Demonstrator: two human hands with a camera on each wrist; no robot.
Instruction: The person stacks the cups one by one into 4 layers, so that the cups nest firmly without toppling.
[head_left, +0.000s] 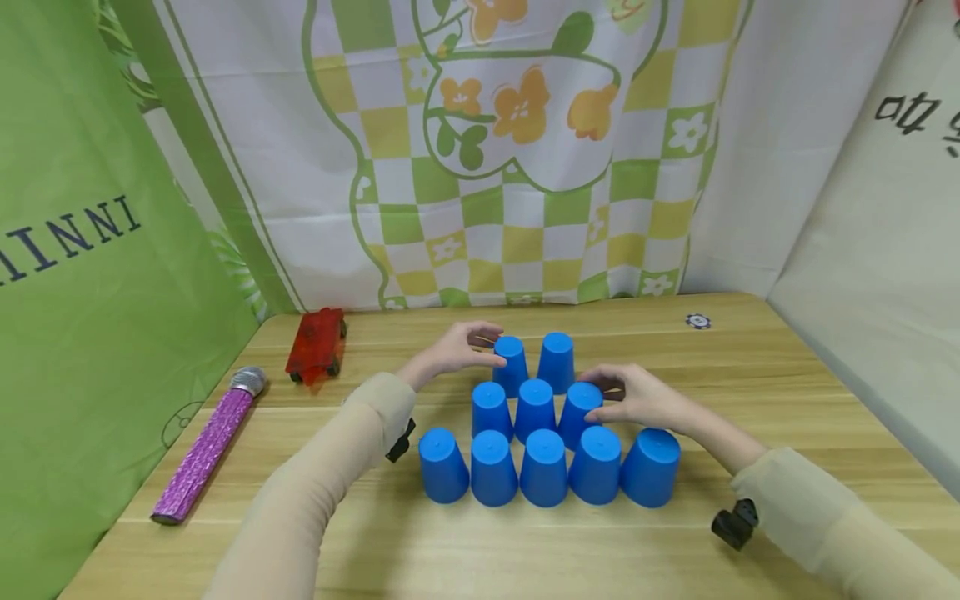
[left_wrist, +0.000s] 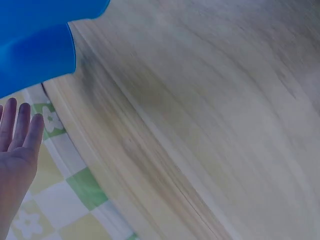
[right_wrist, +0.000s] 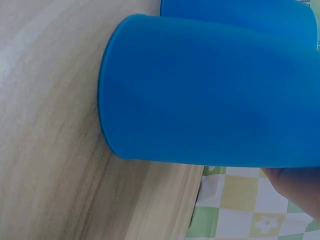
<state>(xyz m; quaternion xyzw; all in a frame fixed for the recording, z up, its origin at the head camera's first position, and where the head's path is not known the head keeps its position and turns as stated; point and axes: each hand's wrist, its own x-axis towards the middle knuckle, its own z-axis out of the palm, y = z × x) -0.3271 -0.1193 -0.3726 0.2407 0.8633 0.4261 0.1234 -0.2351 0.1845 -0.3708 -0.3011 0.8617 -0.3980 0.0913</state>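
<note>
Cups [head_left: 543, 473] stand mouth down on the counter [head_left: 757, 392], long axes upright, in rows of five, three and two, front to back. Fingers of the right hand [head_left: 637, 396] hold the middle row's right cup [head_left: 579, 410]; those of the left hand [head_left: 456, 346] are spread beside the back row's left cup [head_left: 511, 368], contact hard to tell. Each is smooth blue plastic, round, tapering upward. Wood grain runs across the counter; behind hangs a checked, flowered cloth [head_left: 483, 208]. Glittery microphone [head_left: 206, 454] and red car [head_left: 316, 343] lie at left.
</note>
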